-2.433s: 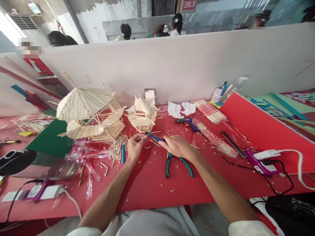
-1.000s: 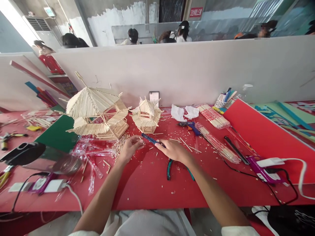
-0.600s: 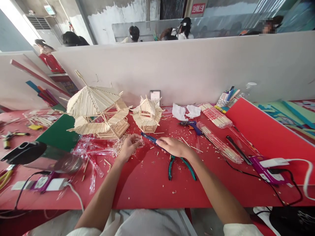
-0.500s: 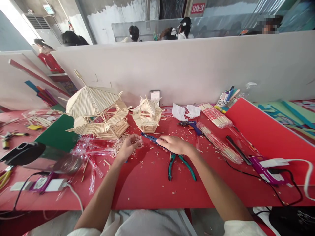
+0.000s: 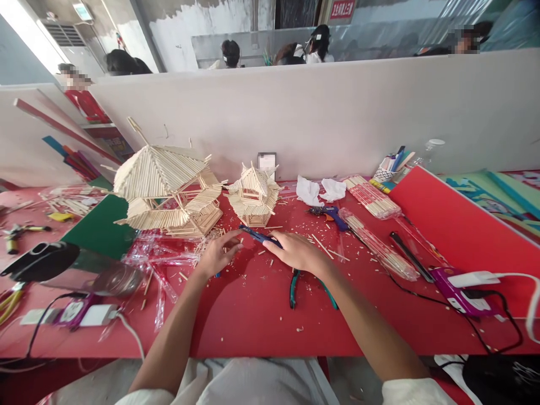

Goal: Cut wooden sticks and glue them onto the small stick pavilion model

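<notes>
My right hand (image 5: pixel 297 251) is closed around a long dark blue tool (image 5: pixel 257 235), perhaps a utility knife, its tip pointing left. Curled with thumb and fingertips close together, my left hand (image 5: pixel 217 254) appears to pinch a short piece of wooden stick near that tip. Pliers with teal handles (image 5: pixel 293 289) lie on the table beneath my right hand and forearm, their jaws hidden. Beyond my hands stand a small pavilion model (image 5: pixel 253 197) and, to its left, a larger pavilion model (image 5: pixel 162 188), both built of wooden sticks.
Bundles of wrapped sticks (image 5: pixel 379 247), a purple glue gun (image 5: pixel 331 215) and crumpled tissues (image 5: pixel 310 191) lie right. Power strips (image 5: pixel 459 292) with cables sit on both sides. A dark-lidded bottle (image 5: pixel 76 264) and plastic wrappers (image 5: pixel 158 253) are at left. A pale partition (image 5: pixel 329 124) rises behind.
My right hand and the blue tool have turned slightly, covering more of the pliers. Loose sticks show to the right of that hand. My left hand has barely moved.
</notes>
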`<control>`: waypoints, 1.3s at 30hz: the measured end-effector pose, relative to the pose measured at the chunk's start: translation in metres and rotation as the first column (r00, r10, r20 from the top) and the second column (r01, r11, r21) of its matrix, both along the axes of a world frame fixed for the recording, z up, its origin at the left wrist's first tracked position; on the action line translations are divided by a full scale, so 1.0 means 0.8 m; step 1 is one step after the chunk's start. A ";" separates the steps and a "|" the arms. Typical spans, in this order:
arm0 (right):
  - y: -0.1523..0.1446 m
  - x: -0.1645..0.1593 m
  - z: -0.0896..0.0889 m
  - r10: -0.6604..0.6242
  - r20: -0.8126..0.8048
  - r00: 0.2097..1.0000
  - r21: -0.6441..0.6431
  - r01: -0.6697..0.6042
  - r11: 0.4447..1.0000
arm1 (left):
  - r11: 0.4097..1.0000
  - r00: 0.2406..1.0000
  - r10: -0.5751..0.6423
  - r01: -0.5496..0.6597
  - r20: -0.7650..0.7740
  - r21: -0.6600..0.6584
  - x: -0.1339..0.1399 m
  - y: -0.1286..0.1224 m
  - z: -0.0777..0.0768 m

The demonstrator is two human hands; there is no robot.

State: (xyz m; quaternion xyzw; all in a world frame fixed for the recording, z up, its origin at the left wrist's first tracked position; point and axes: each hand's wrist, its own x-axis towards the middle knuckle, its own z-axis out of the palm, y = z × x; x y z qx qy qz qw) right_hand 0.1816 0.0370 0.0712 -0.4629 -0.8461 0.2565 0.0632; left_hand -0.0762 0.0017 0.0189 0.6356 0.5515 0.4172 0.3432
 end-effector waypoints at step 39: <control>-0.006 -0.013 -0.014 0.014 -0.102 0.995 0.043 -0.010 0.999 | 0.965 0.785 0.248 -0.152 0.568 -0.212 0.041 0.002 -0.011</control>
